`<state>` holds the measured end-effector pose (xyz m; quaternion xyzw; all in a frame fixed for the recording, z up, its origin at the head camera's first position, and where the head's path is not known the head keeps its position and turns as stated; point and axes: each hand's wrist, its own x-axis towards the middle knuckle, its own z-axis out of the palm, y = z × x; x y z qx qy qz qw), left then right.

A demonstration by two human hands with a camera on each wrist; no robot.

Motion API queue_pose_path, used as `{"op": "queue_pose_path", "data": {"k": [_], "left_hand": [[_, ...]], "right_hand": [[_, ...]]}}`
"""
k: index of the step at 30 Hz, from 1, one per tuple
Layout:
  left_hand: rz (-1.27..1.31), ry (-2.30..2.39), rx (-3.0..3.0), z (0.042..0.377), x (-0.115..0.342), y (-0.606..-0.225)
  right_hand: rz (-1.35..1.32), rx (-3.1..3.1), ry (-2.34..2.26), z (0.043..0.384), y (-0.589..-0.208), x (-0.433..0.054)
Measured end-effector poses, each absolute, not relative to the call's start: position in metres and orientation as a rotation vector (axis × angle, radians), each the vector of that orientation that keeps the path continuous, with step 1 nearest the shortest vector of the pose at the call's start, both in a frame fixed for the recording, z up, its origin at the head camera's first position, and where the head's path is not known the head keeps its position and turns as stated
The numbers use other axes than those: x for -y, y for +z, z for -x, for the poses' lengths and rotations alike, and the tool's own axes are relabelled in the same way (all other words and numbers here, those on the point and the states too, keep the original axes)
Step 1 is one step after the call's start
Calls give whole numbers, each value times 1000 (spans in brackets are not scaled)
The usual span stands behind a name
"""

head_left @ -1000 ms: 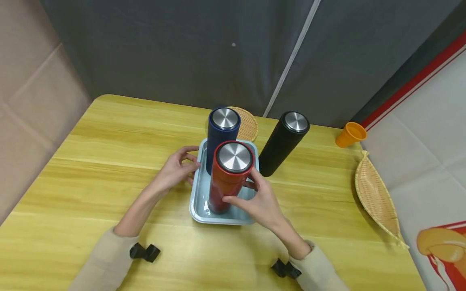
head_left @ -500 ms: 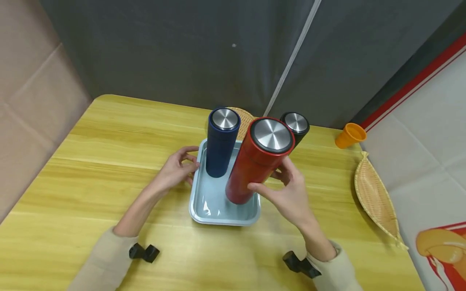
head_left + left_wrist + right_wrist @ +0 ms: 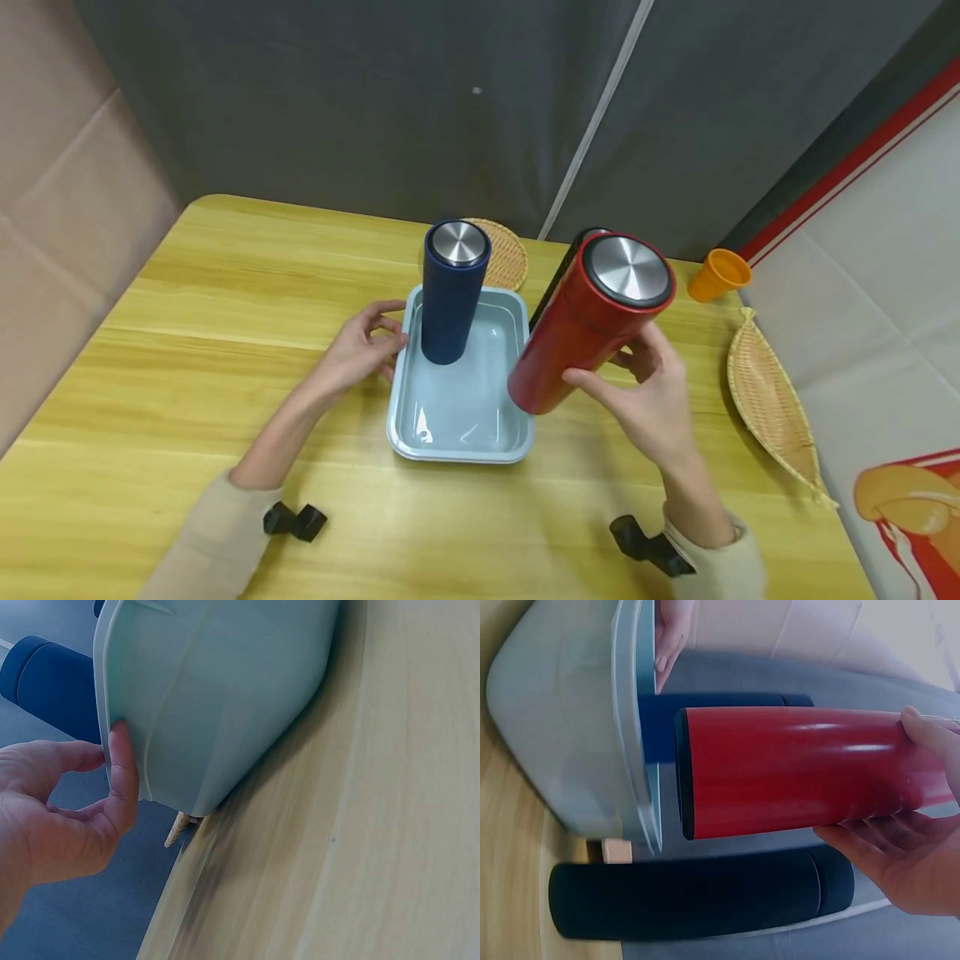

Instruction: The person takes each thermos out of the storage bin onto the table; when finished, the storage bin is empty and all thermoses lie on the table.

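Head view, right of centre: the right hand (image 3: 652,400) gripped the red bottle (image 3: 585,337), raised clear of the tub (image 3: 462,455) but not yet set down. Mid-frame, the blue bottle (image 3: 450,304) stood inside the tub; the black bottle (image 3: 690,894) stood outside on the tabletop (image 3: 225,333). The left hand (image 3: 360,354) pinched the tub's left rim.

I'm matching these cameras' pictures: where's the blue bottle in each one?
Head: blue bottle just left of centre, standing in the tub.
Left wrist: blue bottle at upper left, partly behind the tub.
Right wrist: blue bottle above centre, partly behind red bottle.
Shared landmark: the tub.
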<state>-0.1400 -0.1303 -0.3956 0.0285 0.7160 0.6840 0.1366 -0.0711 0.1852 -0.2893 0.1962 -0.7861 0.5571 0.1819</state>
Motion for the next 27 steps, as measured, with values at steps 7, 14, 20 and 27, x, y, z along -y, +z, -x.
{"op": "queue_pose_path", "data": {"k": [7, 14, 20, 27], "left_hand": [[-86, 1973, -2081, 139, 132, -396], [-80, 1974, -2086, 137, 133, -395], [-72, 1977, -2079, 138, 134, -395], [-71, 1978, -2080, 138, 134, -396]], "right_hand": [[-540, 2132, 1631, 76, -298, -204], [-460, 2136, 1621, 83, -307, -226], [-326, 2145, 1691, 90, -313, -239], [-198, 2105, 1693, 103, -320, -252]]}}
